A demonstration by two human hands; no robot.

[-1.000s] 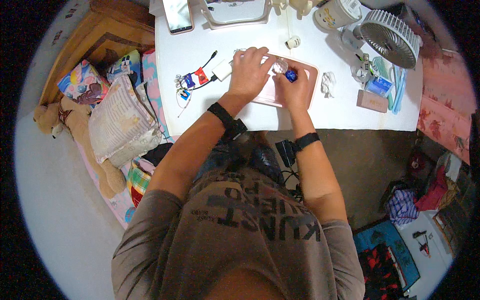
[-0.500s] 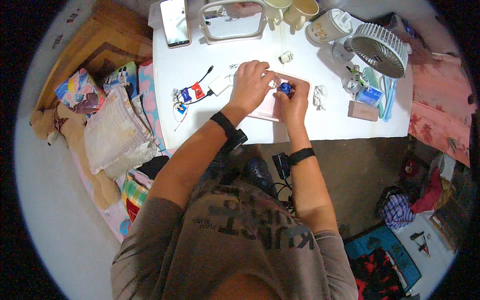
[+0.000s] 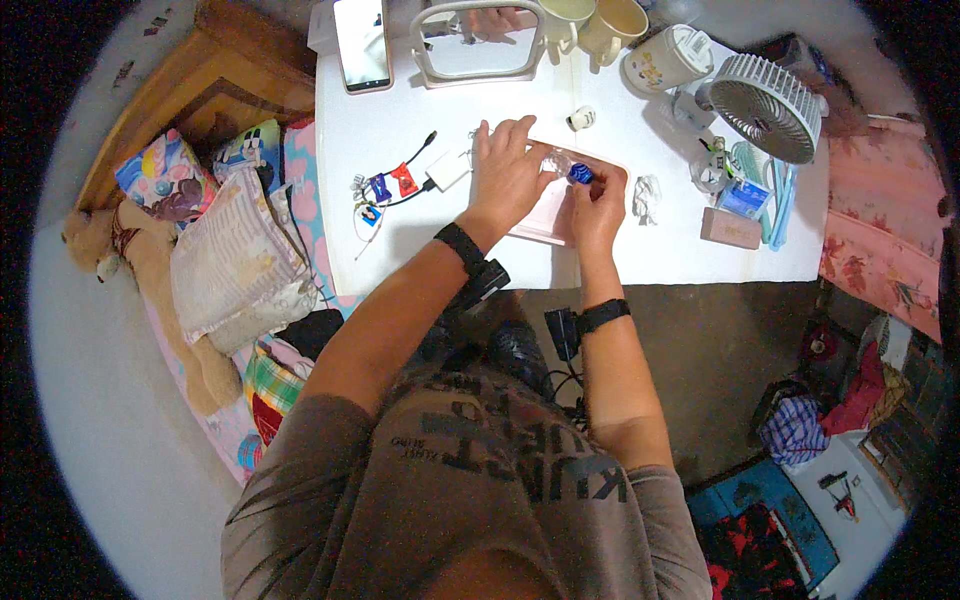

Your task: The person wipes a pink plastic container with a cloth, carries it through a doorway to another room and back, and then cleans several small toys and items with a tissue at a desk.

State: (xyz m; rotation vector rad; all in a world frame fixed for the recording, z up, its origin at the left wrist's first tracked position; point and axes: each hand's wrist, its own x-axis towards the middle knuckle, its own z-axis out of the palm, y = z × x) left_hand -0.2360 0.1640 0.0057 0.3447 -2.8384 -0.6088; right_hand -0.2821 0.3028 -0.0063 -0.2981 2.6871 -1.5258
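A shallow pale pink tray (image 3: 546,222) lies on the white table between my hands. My left hand (image 3: 506,180) rests over its left side, fingers stretched and apart, thumb toward a small clear, crinkled piece (image 3: 556,163). Whether the thumb touches that piece is hard to make out. Above the tray's right part, the fingertips of my right hand (image 3: 602,205) pinch a small shiny blue thing (image 3: 580,174); its exact kind is not plain. Left of my left hand lie a white charger (image 3: 447,171) with a black cable, and small red (image 3: 403,180) and blue (image 3: 378,187) items.
Crumpled white tissue (image 3: 647,200) lies right of the tray, a small white figure (image 3: 581,118) behind it. Farther back stand a phone (image 3: 363,45), a framed mirror (image 3: 478,76), cups (image 3: 610,35), a lidded tub (image 3: 655,68) and a fan (image 3: 765,107). A pinkish box (image 3: 730,228) sits right.
The table and its things have shifted slightly rightward in the picture. My right hand keeps its pinch on the blue thing, which is turned a little; my left hand's fingers are somewhat more spread.
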